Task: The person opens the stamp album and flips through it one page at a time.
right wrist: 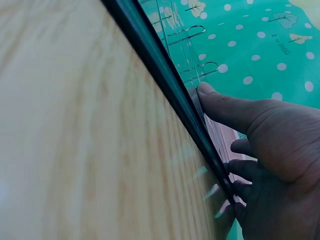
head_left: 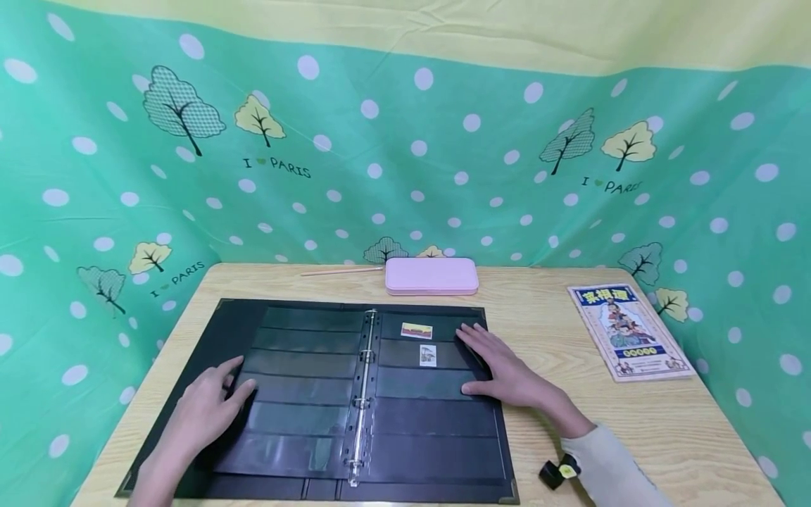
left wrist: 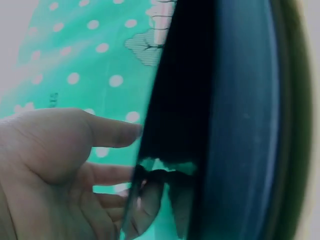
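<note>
An open black stamp album (head_left: pixel 437 451) lies on the table, with strip-pocket pages on both sides of its metal ring spine (head_left: pixel 362 401). Two stamps are in the right page's upper strips: a red and yellow stamp (head_left: pixel 417 331) and, below it, a white stamp with a grey picture (head_left: pixel 428 355). My left hand (head_left: pixel 205 405) rests at the left page's outer edge, thumb and forefinger apart. My right hand (head_left: pixel 503 366) spreads over the right page's outer edge, fingertips on the upper strips and thumb lower. Both hands appear at the page edges in the wrist views (left wrist: pixel 55 170) (right wrist: pixel 285 150).
Behind the album stand a pink pencil case (head_left: pixel 432 276) and thin tweezers-like stick (head_left: pixel 342 270). A colourful booklet (head_left: pixel 630 331) lies at the right. A small black object (head_left: pixel 552 475) is by the right sleeve (head_left: pixel 611 465). Green dotted cloth (head_left: pixel 405 169) surrounds the table (head_left: pixel 545 303).
</note>
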